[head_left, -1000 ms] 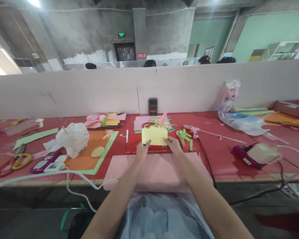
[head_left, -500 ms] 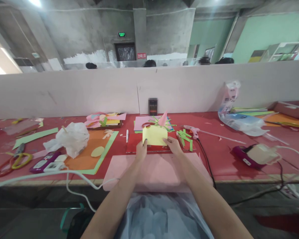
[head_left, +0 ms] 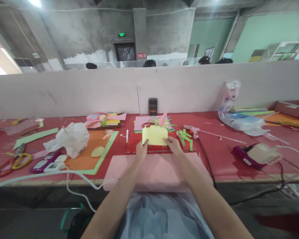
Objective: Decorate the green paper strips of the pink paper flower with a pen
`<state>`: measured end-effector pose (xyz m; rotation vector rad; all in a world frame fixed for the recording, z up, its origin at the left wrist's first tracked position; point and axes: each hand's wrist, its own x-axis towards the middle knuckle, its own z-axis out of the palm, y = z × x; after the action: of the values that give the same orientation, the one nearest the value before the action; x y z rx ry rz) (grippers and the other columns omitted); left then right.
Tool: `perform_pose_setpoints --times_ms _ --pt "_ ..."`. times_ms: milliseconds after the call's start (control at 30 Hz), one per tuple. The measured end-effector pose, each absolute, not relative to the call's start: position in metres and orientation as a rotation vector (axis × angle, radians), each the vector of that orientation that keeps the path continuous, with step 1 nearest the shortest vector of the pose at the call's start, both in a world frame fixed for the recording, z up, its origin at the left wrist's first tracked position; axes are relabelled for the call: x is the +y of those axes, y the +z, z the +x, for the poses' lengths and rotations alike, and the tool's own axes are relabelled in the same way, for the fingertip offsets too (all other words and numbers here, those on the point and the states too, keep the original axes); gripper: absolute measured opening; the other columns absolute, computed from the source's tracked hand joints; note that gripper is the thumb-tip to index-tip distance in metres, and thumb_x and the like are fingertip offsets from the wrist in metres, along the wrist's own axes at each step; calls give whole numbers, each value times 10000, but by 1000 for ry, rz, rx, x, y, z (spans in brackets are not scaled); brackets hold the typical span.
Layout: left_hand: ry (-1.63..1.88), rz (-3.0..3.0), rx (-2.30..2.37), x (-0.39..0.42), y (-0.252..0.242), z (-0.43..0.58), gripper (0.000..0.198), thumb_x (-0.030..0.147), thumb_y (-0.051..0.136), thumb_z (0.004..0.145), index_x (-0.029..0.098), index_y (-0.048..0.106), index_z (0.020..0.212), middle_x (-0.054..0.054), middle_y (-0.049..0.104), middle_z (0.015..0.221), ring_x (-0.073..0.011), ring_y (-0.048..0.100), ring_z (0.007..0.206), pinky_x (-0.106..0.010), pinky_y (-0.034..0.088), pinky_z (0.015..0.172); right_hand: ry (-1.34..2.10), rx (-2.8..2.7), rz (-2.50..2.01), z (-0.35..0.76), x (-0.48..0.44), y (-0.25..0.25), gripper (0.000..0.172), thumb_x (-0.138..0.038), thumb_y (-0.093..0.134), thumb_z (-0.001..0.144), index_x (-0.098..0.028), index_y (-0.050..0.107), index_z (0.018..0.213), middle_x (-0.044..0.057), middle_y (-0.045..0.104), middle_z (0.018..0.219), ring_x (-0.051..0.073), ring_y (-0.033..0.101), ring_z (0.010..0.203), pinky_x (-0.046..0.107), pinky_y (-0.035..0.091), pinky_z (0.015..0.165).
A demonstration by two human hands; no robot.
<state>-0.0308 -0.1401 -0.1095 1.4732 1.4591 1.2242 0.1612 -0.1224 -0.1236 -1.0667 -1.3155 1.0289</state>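
Between my two hands is a yellow sheet of paper, held up over a red board. My left hand pinches its lower left corner, thumb on the near face. At the lower right corner my right hand grips the same sheet. Just behind the paper stand a pink paper cone and thin green paper strips. The red handle of a pair of scissors shows partly behind the sheet. Short green strips lie right of my right hand.
A hot glue gun with a black cord lies to the right, a white marker to the left. Farther left are crumpled white plastic, orange paper and large scissors. A pink sheet covers the front edge.
The yellow sheet looks slightly more bowed, its upper edge curving a little more. Both hands keep nearly the same place and hold.
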Motion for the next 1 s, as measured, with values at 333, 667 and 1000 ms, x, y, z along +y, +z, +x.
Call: perform_pose_setpoints --times_ms 333,667,1000 --pt "1244 1474 1443 -139 -111 -31 270 325 509 881 140 544 1074 -69 575 1051 -180 585 887 -374 497 760 1013 -1332 -1076 159 -128 -119 427 -578 630 642 -171 618 772 12 655 656 174 607 495 280 480 479" --pt "1174 1524 1456 -141 -110 -32 267 314 529 870 142 546 1073 -73 571 1069 -185 580 912 -386 491 780 1009 -1326 -1087 161 -125 -120 454 -602 621 633 -171 615 774 14 651 647 174 604 493 282 477 485" --pt "1165 1551 1469 -139 -113 -32 266 308 528 871 139 544 1075 -72 573 1061 -182 583 899 -382 495 770 986 -1321 -1127 160 -128 -117 461 -620 635 598 -185 626 749 1 616 540 207 614 513 298 478 479"
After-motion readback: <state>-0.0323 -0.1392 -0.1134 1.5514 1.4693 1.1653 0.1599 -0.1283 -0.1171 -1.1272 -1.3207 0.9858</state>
